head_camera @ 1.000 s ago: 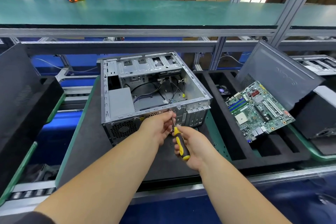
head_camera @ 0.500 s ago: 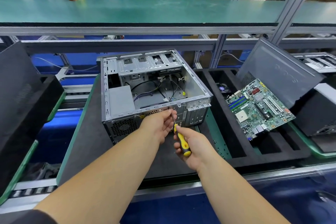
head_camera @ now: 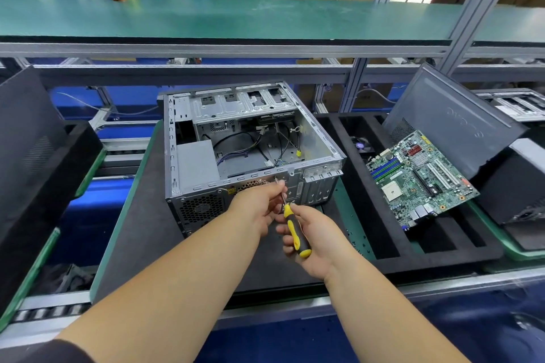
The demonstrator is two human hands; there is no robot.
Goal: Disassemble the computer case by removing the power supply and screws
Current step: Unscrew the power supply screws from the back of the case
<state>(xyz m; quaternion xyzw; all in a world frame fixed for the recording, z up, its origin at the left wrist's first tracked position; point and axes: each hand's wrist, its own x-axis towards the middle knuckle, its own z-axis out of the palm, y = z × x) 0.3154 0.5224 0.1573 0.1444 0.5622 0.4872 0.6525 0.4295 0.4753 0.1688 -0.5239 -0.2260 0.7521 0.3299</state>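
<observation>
An open grey computer case lies on its side on a black mat, its rear panel facing me. The grey power supply sits inside at the near left, with its fan grille on the rear panel. My right hand grips a yellow-and-black screwdriver, whose tip points up at a screw on the rear panel. My left hand pinches the screwdriver's shaft close to the tip. Loose cables lie inside the case.
A green motherboard leans in a black foam tray to the right, with a dark side panel behind it. Black foam blocks stand at the left. A green shelf runs overhead. Another case sits far right.
Both hands and the screwdriver stay at the same rear-panel screw; the view has shifted slightly and my right hand has turned a little on the handle.
</observation>
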